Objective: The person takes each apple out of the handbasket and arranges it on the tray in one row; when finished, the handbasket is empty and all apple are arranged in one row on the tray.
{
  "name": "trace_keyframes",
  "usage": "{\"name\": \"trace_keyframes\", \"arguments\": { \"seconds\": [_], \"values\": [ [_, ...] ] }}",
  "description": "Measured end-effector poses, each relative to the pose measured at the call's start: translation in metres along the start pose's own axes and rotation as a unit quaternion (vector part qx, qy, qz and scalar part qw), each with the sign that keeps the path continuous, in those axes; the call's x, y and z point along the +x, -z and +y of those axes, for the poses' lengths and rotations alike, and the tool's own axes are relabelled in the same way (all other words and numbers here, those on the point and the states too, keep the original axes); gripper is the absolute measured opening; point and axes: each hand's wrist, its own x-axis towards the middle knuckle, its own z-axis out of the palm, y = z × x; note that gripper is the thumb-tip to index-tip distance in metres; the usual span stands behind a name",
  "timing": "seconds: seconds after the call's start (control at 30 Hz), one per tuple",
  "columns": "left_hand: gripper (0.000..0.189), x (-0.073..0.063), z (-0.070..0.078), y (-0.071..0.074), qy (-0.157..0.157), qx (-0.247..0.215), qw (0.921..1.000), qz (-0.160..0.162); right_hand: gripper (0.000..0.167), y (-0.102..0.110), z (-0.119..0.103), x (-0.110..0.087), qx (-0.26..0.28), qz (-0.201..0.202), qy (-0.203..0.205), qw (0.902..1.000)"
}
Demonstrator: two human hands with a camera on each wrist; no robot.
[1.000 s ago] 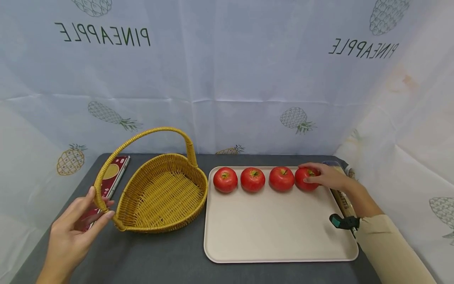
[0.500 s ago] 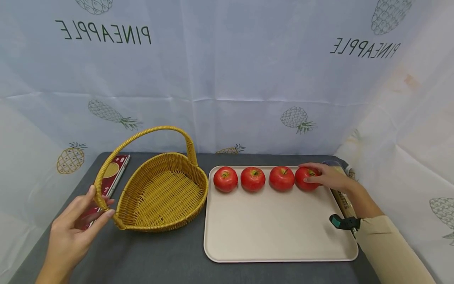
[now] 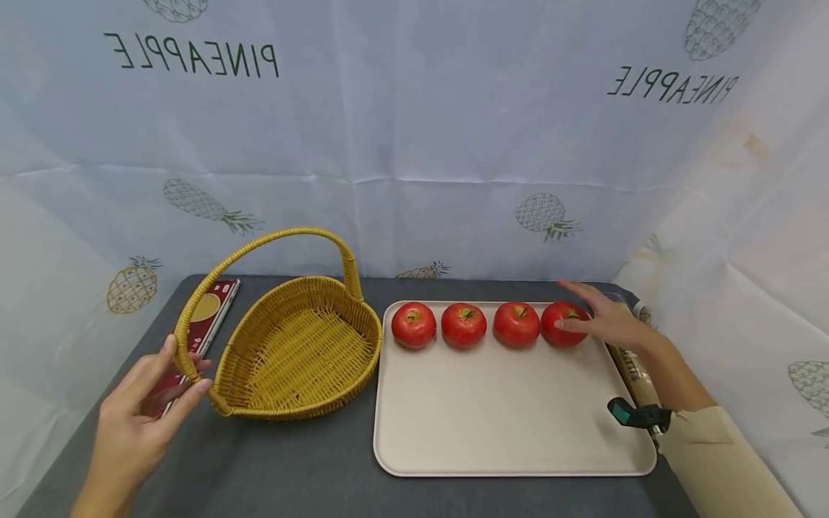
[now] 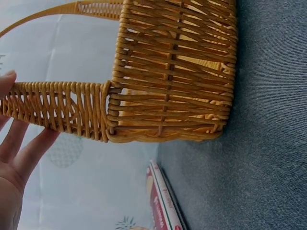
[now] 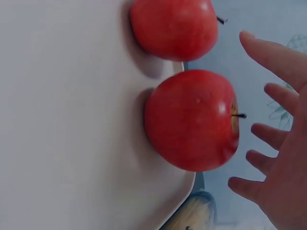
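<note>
My left hand (image 3: 139, 417) pinches the lower left end of the handle of a yellow wicker basket (image 3: 298, 352), thumb on one side and fingers on the other. The left wrist view shows the woven handle (image 4: 57, 108) between thumb and fingers. Several red apples stand in a row along the far edge of a beige tray (image 3: 512, 417). Over the rightmost apple (image 3: 562, 324) hovers my right hand (image 3: 612, 320), fingers spread. In the right wrist view that apple (image 5: 192, 120) sits on the tray, apart from the fingertips. Nothing is in the basket.
A red packet (image 3: 207, 316) lies on the dark table (image 3: 291, 467) behind the left hand. A clear-topped pack (image 3: 637, 381) lies along the tray's right side, partly under the right arm. A pineapple-print curtain (image 3: 453, 129) hangs behind and at both sides.
My right hand has let go of the rightmost apple, its fingers opening and lifting slightly away. The apple stays in place. The left hand keeps its hold on the basket handle.
</note>
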Motion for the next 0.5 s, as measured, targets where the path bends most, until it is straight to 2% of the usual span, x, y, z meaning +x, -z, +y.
{"name": "trace_keyframes", "arguments": {
  "seconds": [0.07,0.13,0.23,0.37,0.43,0.5],
  "values": [
    [0.069,-0.001,0.001,-0.001,-0.003,0.029,0.9996,0.002,0.090,-0.002,-0.005,-0.004,-0.017,0.022,0.010,0.9996],
    [0.069,-0.003,0.002,-0.003,-0.005,0.079,0.9968,0.007,0.093,-0.007,-0.012,-0.008,-0.032,0.045,0.018,0.9983],
    [0.071,-0.006,0.004,-0.007,-0.011,0.162,0.9867,0.015,0.096,-0.016,-0.020,-0.015,-0.046,0.070,0.029,0.9961],
    [0.083,-0.005,0.010,-0.016,-0.032,0.261,0.9634,0.052,0.099,-0.027,-0.032,-0.025,-0.060,0.092,0.045,0.9929],
    [0.088,0.003,0.018,-0.024,-0.047,0.299,0.9501,0.075,0.099,-0.030,-0.038,-0.029,-0.066,0.104,0.058,0.9906],
    [0.088,0.016,0.026,-0.034,-0.076,0.330,0.9366,0.089,0.100,-0.030,-0.045,-0.031,-0.070,0.116,0.074,0.9880]
  ]
}}
